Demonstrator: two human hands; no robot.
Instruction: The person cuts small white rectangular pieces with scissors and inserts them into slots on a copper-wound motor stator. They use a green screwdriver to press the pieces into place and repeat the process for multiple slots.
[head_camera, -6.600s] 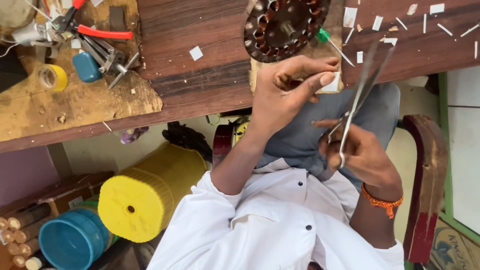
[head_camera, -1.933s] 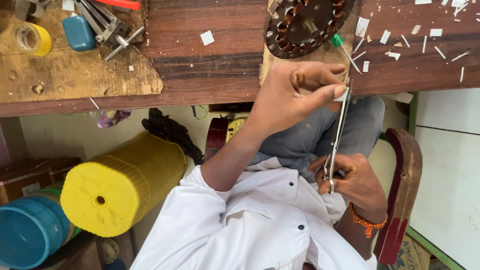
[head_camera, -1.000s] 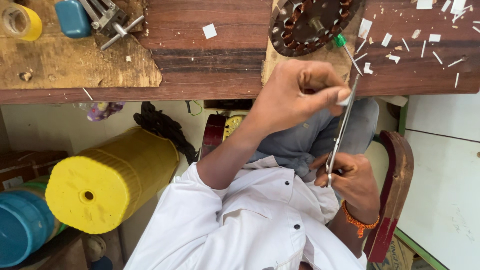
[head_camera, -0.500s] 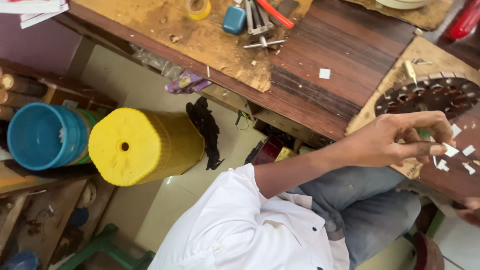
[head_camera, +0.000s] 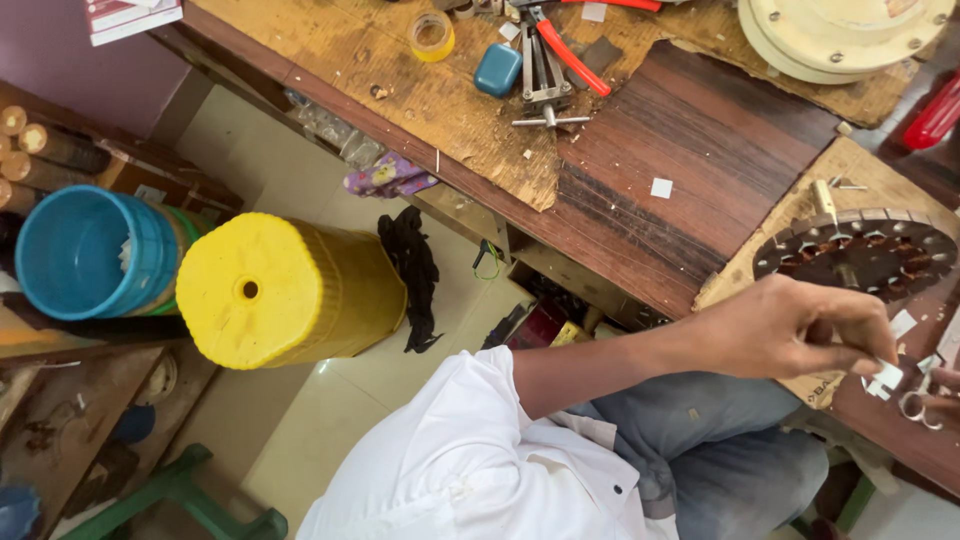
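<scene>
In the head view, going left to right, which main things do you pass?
Blue bucket → yellow drum → black cloth → blue case → small white square → left hand → round slotted stator

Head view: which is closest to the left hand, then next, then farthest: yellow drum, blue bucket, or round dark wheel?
1. Round dark wheel, on the bench just above the left hand pinching a paper scrap.
2. Yellow drum, on the floor to the left.
3. Blue bucket, farthest left, beyond the drum.
</scene>
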